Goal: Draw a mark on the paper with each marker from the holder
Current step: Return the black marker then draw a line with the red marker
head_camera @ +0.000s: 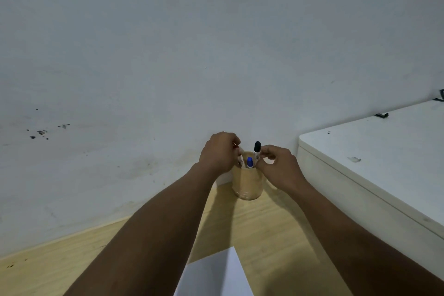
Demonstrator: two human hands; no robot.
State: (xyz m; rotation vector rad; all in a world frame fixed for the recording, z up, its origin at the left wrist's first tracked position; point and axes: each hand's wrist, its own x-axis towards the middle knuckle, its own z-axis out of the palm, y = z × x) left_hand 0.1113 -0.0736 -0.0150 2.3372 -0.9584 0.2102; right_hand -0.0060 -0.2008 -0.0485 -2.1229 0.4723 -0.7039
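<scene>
A round tan holder stands on the wooden table against the wall. Inside it a blue-capped marker sits low. My right hand pinches a black-capped marker that sticks up above the rim. At the holder's left rim, my left hand grips a white-bodied marker; its cap is hidden by my fingers. A white sheet of paper lies near me at the bottom edge, between my forearms.
The wooden table meets a pale wall with dark scuff marks at the left. A white cabinet or appliance rises at the right, close to my right forearm.
</scene>
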